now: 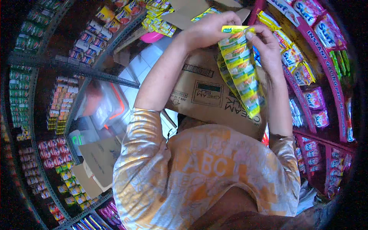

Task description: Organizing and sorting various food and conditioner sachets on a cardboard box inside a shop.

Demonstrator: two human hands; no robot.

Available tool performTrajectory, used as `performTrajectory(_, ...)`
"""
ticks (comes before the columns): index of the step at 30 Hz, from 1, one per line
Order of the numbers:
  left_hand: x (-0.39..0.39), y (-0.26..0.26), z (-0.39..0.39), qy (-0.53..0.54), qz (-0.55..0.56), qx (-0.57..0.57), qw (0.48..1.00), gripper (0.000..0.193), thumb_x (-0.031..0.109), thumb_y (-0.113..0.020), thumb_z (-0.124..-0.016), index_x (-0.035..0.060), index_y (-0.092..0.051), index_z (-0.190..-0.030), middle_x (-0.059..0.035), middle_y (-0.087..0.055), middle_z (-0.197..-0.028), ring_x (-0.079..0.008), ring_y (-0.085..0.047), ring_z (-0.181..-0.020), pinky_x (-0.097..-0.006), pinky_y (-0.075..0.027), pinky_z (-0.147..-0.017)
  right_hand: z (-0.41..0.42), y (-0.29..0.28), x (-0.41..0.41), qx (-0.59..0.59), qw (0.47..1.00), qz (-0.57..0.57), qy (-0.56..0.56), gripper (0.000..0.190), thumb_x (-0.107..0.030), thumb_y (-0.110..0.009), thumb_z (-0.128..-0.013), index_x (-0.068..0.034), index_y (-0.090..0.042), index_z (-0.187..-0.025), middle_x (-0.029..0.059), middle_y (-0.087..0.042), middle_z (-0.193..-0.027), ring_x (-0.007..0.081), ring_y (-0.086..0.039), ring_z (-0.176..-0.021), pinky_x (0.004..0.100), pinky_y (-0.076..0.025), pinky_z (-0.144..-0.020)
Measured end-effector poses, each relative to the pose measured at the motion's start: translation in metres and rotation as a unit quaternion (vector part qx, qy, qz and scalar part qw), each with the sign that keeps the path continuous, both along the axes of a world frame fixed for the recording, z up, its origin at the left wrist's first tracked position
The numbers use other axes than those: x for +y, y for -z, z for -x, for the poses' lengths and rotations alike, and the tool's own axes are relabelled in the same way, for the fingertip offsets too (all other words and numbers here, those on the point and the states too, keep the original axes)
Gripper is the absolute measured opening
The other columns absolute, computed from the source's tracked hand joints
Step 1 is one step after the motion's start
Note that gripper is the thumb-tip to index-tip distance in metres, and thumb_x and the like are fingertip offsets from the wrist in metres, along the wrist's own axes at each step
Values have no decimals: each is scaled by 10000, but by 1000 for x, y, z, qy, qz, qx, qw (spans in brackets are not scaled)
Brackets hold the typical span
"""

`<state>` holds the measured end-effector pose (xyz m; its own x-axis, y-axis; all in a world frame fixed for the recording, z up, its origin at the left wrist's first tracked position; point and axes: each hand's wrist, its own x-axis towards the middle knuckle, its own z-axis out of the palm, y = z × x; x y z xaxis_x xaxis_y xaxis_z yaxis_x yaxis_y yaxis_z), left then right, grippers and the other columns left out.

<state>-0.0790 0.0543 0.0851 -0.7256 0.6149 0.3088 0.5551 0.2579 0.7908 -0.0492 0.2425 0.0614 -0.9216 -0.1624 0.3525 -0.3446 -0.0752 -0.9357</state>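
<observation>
A long strip of yellow-and-green Knorr seasoning sachets (243, 69) hangs from my two raised hands. The thumb and fingers of my right hand (266, 47) pinch its upper right corner. At the upper left corner, my left hand (211, 30) has its fingers curled against the strip; part of its grip is hidden. A second layer of sachets (227, 74) shows behind the front one. Below the strip's upper part lies a brown cardboard box (198, 100) with upside-down Cream Silk printing. Open cardboard flaps (188, 13) are beyond my hands.
More yellow sachet strips (158, 23) lie at the far left, above a pink plastic item (151, 36). Metal shelves with cans (86, 43) line the left side. Surf detergent packs (313, 99) fill pink racks on the right. Clear plastic bins (103, 110) and an opened carton (100, 161) stand at left.
</observation>
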Motion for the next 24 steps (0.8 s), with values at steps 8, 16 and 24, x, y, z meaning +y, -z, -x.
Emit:
performTrajectory(8,39,-26,-24,37,-333,-122,934,355,52,-494,-831,7,-360,-1157,-93,-515,-1082,-143,-507,-960,-280,-416,-835,10,-63,20,152,979,93,102,142,-97,-588,-798,-13,-563,-909,24,-581,-842,83,-531,-774,222,-427,-712)
performTrajectory(16,55,-36,-26,5,-438,-52,897,281,37,-471,-842,-1,-384,-1106,-104,-523,-1055,-141,-511,-948,-280,-415,-837,-13,-72,5,134,965,223,8,427,-66,-613,-769,0,-448,-1157,92,-562,-1014,130,-532,-907,261,-426,-815)
performTrajectory(24,57,-45,-16,-8,-447,-16,894,353,42,-567,-758,8,-446,-1088,-82,-542,-1044,-168,-521,-954,-300,-414,-841,5,-79,8,75,994,76,21,248,-176,-602,-795,-4,-574,-971,44,-609,-909,109,-556,-808,252,-449,-727)
